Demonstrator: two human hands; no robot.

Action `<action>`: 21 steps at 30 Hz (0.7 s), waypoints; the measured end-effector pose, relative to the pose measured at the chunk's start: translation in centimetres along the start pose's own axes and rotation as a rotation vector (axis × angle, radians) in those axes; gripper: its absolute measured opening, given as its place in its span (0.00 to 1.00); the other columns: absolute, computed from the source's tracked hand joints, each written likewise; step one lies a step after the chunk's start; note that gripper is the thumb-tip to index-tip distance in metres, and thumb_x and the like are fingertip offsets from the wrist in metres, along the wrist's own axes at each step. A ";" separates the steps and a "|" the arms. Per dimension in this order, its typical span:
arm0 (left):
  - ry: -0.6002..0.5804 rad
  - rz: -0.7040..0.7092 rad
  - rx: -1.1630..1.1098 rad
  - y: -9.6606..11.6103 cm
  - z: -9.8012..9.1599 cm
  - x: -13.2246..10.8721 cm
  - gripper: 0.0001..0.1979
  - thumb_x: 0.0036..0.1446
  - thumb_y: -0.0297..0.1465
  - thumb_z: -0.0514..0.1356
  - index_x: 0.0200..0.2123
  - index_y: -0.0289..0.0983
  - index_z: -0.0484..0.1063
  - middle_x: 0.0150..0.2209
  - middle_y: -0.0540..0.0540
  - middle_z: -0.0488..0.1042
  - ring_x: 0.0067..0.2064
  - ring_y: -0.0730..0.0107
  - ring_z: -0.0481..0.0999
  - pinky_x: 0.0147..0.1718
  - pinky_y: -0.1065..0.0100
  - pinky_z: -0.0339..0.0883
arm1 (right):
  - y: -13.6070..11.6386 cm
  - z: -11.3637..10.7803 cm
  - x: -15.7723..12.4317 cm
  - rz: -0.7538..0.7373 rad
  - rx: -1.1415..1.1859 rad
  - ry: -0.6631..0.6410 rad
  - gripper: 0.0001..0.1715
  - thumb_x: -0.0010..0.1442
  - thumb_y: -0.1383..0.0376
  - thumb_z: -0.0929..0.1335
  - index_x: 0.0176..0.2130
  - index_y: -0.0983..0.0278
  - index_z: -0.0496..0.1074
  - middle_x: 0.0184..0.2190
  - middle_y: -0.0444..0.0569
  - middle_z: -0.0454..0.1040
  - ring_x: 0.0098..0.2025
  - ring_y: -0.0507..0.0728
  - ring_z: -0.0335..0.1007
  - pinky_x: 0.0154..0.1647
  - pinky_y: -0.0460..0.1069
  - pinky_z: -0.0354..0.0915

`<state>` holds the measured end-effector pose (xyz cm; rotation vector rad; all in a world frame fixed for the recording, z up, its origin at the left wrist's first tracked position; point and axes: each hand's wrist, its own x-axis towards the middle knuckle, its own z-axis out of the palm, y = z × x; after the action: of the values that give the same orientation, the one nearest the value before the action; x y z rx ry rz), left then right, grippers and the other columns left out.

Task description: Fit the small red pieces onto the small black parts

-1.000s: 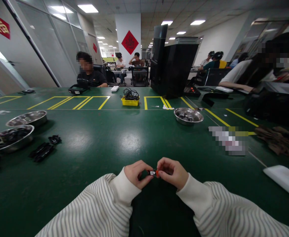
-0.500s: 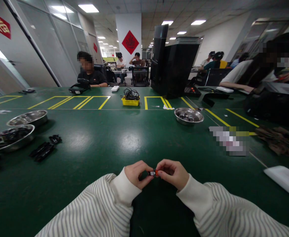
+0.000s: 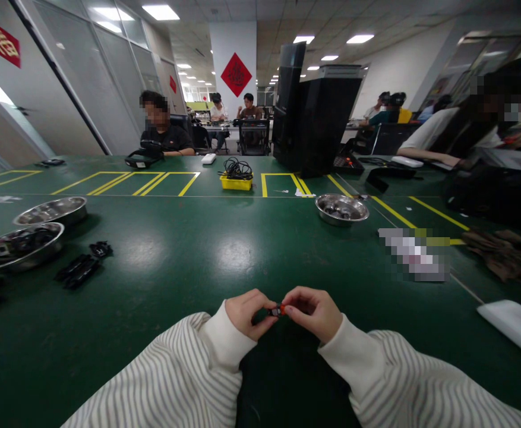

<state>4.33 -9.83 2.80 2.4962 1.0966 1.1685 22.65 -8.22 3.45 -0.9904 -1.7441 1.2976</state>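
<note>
Close in front of me, a small black part with a pale face and an orange-red end (image 3: 277, 311) is held up between my hands, too small to name by kind. My left hand (image 3: 249, 312) pinches its dark end between thumb and fingers. At the orange-red end, the thumb and forefinger of my right hand (image 3: 316, 312) are closed in a pinch. Both hands are just above the green table (image 3: 162, 291), and my fingertips hide parts of the piece.
At the left stand two steel bowls, one (image 3: 22, 261) filled with dark parts, beside black pieces (image 3: 79, 270). A yellow tray (image 3: 236, 183) holds black cables (image 3: 236, 169). Another steel bowl (image 3: 341, 220) stands right of centre. A white object (image 3: 516, 324) lies at right. Several people sit around.
The small part has turned slightly between my fingers, so its pale face shows less. My hands stay in nearly the same place; the view shifts a little.
</note>
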 end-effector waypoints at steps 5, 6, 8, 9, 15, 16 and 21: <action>0.016 0.038 -0.008 0.0 -0.1 0.0 0.06 0.49 0.30 0.56 0.29 0.33 0.69 0.24 0.47 0.71 0.22 0.78 0.68 0.18 0.79 0.62 | 0.1 0.0 -0.1 -0.006 0.008 0.002 0.06 0.46 0.65 0.68 0.26 0.67 0.71 0.23 0.47 0.73 0.24 0.51 0.70 0.26 0.45 0.66; 0.023 0.043 -0.006 0.1 -0.1 0.0 0.06 0.49 0.30 0.56 0.29 0.33 0.70 0.24 0.47 0.71 0.21 0.79 0.68 0.18 0.79 0.61 | 0.1 0.0 -0.1 -0.004 0.011 -0.001 0.07 0.46 0.64 0.69 0.26 0.67 0.72 0.23 0.47 0.73 0.24 0.51 0.70 0.26 0.45 0.67; 0.040 0.055 -0.003 0.1 -0.2 0.2 0.07 0.50 0.31 0.56 0.30 0.33 0.70 0.24 0.47 0.72 0.21 0.79 0.68 0.17 0.79 0.60 | 0.0 0.0 -0.1 0.005 0.021 -0.003 0.07 0.46 0.64 0.69 0.27 0.67 0.72 0.22 0.48 0.74 0.24 0.51 0.70 0.25 0.44 0.67; 0.049 0.060 -0.002 0.1 -0.3 0.2 0.07 0.51 0.31 0.55 0.30 0.33 0.70 0.24 0.47 0.72 0.21 0.79 0.68 0.16 0.80 0.60 | 0.0 0.0 -0.1 0.013 0.032 0.000 0.08 0.46 0.63 0.69 0.27 0.67 0.72 0.22 0.47 0.74 0.23 0.51 0.70 0.24 0.44 0.67; 0.064 0.052 0.027 -0.1 -0.2 0.1 0.07 0.51 0.32 0.55 0.30 0.34 0.70 0.25 0.47 0.73 0.20 0.80 0.68 0.16 0.80 0.60 | -0.1 0.1 0.0 0.049 0.083 0.018 0.11 0.46 0.61 0.70 0.26 0.68 0.72 0.19 0.47 0.73 0.21 0.51 0.70 0.22 0.44 0.68; 0.057 0.048 0.028 -0.2 -0.1 0.0 0.07 0.51 0.32 0.55 0.31 0.34 0.70 0.25 0.47 0.73 0.21 0.80 0.69 0.17 0.80 0.61 | -0.1 0.1 0.0 0.043 0.070 0.014 0.11 0.46 0.61 0.70 0.26 0.68 0.73 0.19 0.47 0.73 0.21 0.51 0.70 0.23 0.44 0.68; 0.026 -0.031 0.017 -0.5 0.0 -0.3 0.08 0.51 0.32 0.56 0.32 0.35 0.69 0.27 0.48 0.73 0.20 0.81 0.67 0.18 0.79 0.62 | -0.2 -0.2 -0.1 -0.064 -0.039 0.023 0.08 0.48 0.64 0.69 0.28 0.67 0.75 0.24 0.50 0.76 0.26 0.53 0.72 0.27 0.46 0.69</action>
<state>3.93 -9.72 2.43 2.4744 1.1517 1.1918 22.84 -8.28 3.69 -0.9600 -1.7755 1.2114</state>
